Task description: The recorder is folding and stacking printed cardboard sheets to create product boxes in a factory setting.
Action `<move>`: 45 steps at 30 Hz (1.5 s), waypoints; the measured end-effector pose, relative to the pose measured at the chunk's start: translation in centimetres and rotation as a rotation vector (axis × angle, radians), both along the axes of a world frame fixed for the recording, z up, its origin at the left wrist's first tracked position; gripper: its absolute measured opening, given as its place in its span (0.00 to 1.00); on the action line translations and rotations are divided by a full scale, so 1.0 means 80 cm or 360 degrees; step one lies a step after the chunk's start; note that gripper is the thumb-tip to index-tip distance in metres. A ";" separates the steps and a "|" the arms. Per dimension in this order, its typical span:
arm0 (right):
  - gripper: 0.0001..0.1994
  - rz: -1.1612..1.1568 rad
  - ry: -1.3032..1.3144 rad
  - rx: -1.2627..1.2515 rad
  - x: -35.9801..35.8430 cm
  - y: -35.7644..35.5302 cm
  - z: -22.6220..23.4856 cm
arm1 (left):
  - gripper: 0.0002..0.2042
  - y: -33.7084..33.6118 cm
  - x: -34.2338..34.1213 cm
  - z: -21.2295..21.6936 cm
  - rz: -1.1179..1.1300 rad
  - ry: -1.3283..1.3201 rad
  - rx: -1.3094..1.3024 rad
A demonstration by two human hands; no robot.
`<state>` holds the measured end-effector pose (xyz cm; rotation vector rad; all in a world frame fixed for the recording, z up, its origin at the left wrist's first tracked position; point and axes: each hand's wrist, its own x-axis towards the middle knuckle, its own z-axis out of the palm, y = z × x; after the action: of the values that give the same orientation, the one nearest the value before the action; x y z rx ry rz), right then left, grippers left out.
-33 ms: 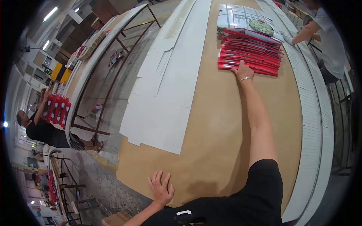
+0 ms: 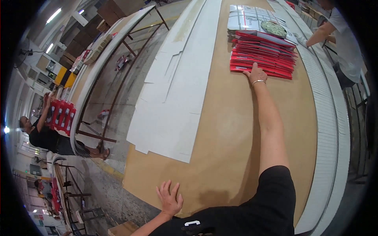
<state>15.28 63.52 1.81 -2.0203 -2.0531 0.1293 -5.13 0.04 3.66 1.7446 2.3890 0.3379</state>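
Note:
With my right arm stretched forward, my right hand (image 2: pixel 257 74) touches the near edge of a stack of red folded card pieces (image 2: pixel 267 59). Its thumb is spread to the left and a finger points up over the edge; the other fingers are partly hidden. The red pieces overlap in a leaning row. My left hand (image 2: pixel 171 198) lies near the front left edge of the brown board (image 2: pixel 232 157), fingers apart, holding nothing. Behind the red stack is a strapped bundle of white printed sheets (image 2: pixel 246 17), with a roundish green-patterned piece (image 2: pixel 273 28) beside it.
A large white cut cardboard sheet (image 2: pixel 165 122) lies on the board's left side. White ribbed strips (image 2: pixel 328 118) run along the right. A person in a light shirt (image 2: pixel 346 43) stands far right. Across the aisle, another person (image 2: pixel 43 133) works by a long table (image 2: pixel 92 74) with red pieces.
The whole view has shifted very slightly. Both hands and the red stack keep their places.

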 end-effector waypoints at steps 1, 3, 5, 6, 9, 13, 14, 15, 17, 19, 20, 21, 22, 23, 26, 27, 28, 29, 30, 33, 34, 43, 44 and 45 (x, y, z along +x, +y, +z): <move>0.37 -0.0007 0.0058 0.0025 0.002 0.007 -0.004 | 0.28 0.000 0.001 0.001 0.0005 0.0025 0.0010; 0.37 -0.0013 0.0117 0.0048 0.001 0.009 -0.009 | 0.28 -0.001 0.006 0.003 0.0004 -0.0005 -0.0001; 0.35 0.0075 0.0238 0.0175 0.007 -0.008 -0.011 | 0.28 0.001 0.005 0.006 0.0014 -0.0001 -0.0001; 0.35 0.0087 0.0230 0.0182 0.006 -0.024 -0.009 | 0.28 0.000 0.006 0.007 0.0032 0.0000 0.0006; 0.32 0.0382 0.0785 0.0474 0.011 -0.093 -0.024 | 0.28 0.001 0.008 0.009 0.0038 0.0010 0.0033; 0.35 0.0797 0.1017 0.0449 -0.038 -0.265 -0.025 | 0.28 -0.009 0.001 0.005 0.0168 0.0030 0.0077; 0.35 0.0961 0.0979 0.0392 -0.056 -0.313 -0.011 | 0.27 -0.008 -0.001 0.003 0.0117 0.0025 0.0117; 0.36 0.1128 0.0989 0.0380 -0.069 -0.353 -0.012 | 0.27 -0.006 -0.001 0.000 0.0052 0.0013 0.0157; 0.38 0.1404 0.1010 0.0361 -0.112 -0.413 -0.004 | 0.26 -0.003 0.002 -0.007 0.0046 -0.0033 0.0197; 0.40 0.1563 0.0510 0.0352 -0.151 -0.465 0.016 | 0.24 -0.001 0.000 -0.008 0.0089 0.0000 0.0244; 0.40 0.1639 0.0521 0.0360 -0.166 -0.474 0.023 | 0.23 -0.006 0.002 -0.009 0.0036 0.0023 0.0259; 0.41 0.1607 0.0218 0.0133 -0.182 -0.473 0.028 | 0.23 -0.008 0.004 -0.015 0.0075 0.0029 0.0269; 0.42 0.1557 -0.0078 -0.0077 -0.201 -0.476 0.035 | 0.22 -0.009 0.001 -0.017 0.0080 0.0005 0.0312; 0.42 0.1588 -0.0071 -0.0058 -0.214 -0.483 0.039 | 0.21 -0.013 -0.002 -0.020 0.0080 -0.0020 0.0354; 0.39 0.1610 -0.0358 -0.0369 -0.241 -0.495 0.044 | 0.19 -0.017 -0.002 -0.023 0.0118 -0.0030 0.0399; 0.36 0.1605 -0.0560 -0.0200 -0.247 -0.502 0.027 | 0.19 -0.015 0.001 -0.028 0.0128 -0.0039 0.0407; 0.33 0.1594 -0.0755 -0.0023 -0.252 -0.510 0.018 | 0.19 -0.012 -0.001 -0.028 0.0116 -0.0044 0.0394; 0.33 0.1596 -0.0764 -0.0013 -0.252 -0.511 0.011 | 0.19 -0.010 0.000 -0.028 0.0101 -0.0050 0.0382; 0.28 0.1704 -0.0735 -0.0012 -0.253 -0.507 0.005 | 0.19 -0.008 0.001 -0.030 0.0107 -0.0053 0.0393; 0.17 0.1781 -0.0383 0.0203 -0.226 -0.487 -0.014 | 0.20 -0.005 0.006 -0.023 0.0120 -0.0069 0.0426; 0.12 0.1766 -0.0047 0.0379 -0.220 -0.501 -0.004 | 0.21 -0.011 0.003 -0.023 0.0211 -0.0154 0.0606; 0.16 0.1607 0.0158 0.0685 0.104 -0.485 -0.019 | 0.20 -0.047 -0.030 -0.027 0.0731 -0.0140 0.1666; 0.18 0.1572 0.0039 0.0821 0.155 -0.480 -0.033 | 0.20 -0.037 -0.017 -0.009 0.0636 -0.0223 0.1648; 0.18 0.1488 0.0013 0.0778 0.172 -0.492 -0.028 | 0.20 -0.043 -0.008 0.011 0.0404 -0.0241 0.1412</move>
<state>29.03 24.14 -0.43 -0.6924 -2.5241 -0.1793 -5.80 -3.37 4.54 1.5476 2.5114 1.7030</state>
